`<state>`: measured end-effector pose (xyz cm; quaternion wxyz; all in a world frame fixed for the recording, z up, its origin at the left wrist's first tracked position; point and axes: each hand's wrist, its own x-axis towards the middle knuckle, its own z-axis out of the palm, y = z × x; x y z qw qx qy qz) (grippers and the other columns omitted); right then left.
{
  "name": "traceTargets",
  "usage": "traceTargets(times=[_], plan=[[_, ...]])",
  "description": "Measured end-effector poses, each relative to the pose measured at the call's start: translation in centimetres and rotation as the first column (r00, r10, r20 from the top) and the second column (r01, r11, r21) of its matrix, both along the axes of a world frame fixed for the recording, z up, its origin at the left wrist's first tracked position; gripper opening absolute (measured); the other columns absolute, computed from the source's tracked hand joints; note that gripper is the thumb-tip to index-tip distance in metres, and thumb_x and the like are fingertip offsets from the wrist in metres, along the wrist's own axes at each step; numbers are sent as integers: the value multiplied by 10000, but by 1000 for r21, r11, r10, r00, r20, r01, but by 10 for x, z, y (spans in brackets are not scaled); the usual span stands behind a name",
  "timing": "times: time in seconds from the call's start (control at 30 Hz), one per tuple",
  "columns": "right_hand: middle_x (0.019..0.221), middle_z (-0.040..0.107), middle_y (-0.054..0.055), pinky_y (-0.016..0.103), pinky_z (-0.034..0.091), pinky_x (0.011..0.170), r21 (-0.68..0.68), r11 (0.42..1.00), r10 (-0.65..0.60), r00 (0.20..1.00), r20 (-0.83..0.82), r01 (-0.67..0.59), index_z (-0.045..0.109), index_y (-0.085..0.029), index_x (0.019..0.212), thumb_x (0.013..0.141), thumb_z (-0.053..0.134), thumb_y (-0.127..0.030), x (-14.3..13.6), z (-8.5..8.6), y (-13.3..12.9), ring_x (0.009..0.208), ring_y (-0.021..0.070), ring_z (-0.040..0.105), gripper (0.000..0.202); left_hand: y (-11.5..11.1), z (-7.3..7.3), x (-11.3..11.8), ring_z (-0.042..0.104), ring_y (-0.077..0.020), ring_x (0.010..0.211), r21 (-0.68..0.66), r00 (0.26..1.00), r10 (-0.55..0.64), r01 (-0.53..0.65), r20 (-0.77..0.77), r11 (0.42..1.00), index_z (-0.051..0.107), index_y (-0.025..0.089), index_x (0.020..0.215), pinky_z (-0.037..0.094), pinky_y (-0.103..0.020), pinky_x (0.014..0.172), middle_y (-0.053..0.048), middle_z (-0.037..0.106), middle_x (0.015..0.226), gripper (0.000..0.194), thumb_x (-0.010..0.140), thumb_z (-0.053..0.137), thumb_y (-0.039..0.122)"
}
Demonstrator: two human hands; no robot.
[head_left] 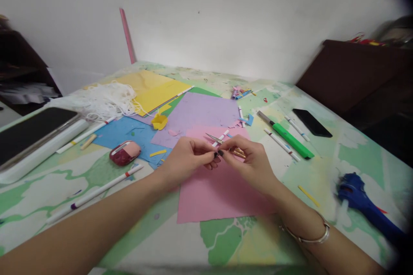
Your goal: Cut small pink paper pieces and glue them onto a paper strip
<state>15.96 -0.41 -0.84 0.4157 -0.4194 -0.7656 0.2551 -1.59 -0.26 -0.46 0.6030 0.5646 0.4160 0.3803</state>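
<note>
My left hand (pixel 190 154) and my right hand (pixel 250 159) meet over a pink sheet (pixel 206 197), thumbs and fingertips pinched close together. Whatever is between the fingertips is too small or hidden to make out. Just behind the fingers show the silver blades of a pair of scissors (pixel 216 139), its gold handles partly visible through the gap in my right hand. Whether that hand holds the scissors or they lie behind it, I cannot tell. A white marker (pixel 224 136) lies beside the blades on the pink sheet.
Left are a yellow folded paper piece (pixel 159 121), white string (pixel 106 99), blue paper (pixel 119 132), a red-and-pink case (pixel 125 153) and a marker (pixel 103 189). Right are a green cutter (pixel 288 137), a black phone (pixel 312 122) and a blue glue gun (pixel 364 202). Purple paper (pixel 206 109) lies behind.
</note>
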Motion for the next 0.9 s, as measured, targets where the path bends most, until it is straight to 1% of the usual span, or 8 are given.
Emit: traceTargets(times=[0.17,0.3,0.43,0.6,0.67,0.73,0.83,0.9], plan=[[787,630,31,315,467,709,109,994,-2,996,85,-8,607,-206,831,790,536,-141,-1,1,-3,783,165,575,104,0,-1,1,614,-107,606,15,1000,19,-19,-23,1000,704,131,737,488,-207,605,-23,678,644,89,737,618,155],[832,620,41,317,452,714,109,994,-29,982,187,8,561,-200,851,829,491,-149,-2,-1,-2,807,169,557,89,0,-2,2,614,-114,604,21,998,32,-31,-53,999,707,134,751,487,-215,597,-28,682,645,100,734,625,187],[871,588,61,315,434,725,132,991,-18,966,258,-17,503,-190,885,862,423,-138,-5,-5,0,826,168,537,99,-1,-1,3,609,-127,608,85,989,73,-62,-130,994,706,132,734,479,-230,597,-40,688,664,123,729,625,225],[873,563,74,321,420,689,106,994,-68,959,276,40,465,-181,898,894,348,-178,-4,-8,2,789,174,517,117,-2,2,3,588,-123,586,147,968,147,-118,-201,982,694,136,718,451,-220,559,-27,672,647,90,693,633,196],[871,566,67,313,410,662,121,989,-117,960,256,89,462,-183,897,890,359,-185,-3,-8,4,762,169,515,103,-1,1,1,575,-116,546,93,974,145,-130,-176,987,683,133,697,444,-216,525,-22,653,608,77,685,645,200],[855,570,59,303,401,643,171,979,-155,958,239,116,473,-187,883,882,386,-181,-3,-7,5,758,169,518,88,1,-1,-1,583,-121,525,-36,991,105,-108,-88,994,680,127,681,451,-225,505,-36,654,603,129,713,637,245],[839,582,67,310,397,665,316,943,-181,955,236,101,500,-189,851,887,398,-162,-5,-6,4,797,180,528,112,3,-3,-2,623,-139,581,-216,993,57,-34,100,976,699,120,699,474,-232,539,-75,683,661,253,773,599,340],[855,597,76,320,392,693,410,909,-192,950,247,77,515,-190,843,892,401,-139,-6,-5,3,827,185,533,135,3,-4,-3,638,-140,638,-255,985,48,-4,168,967,715,127,736,476,-220,575,-84,699,712,254,773,616,358]])
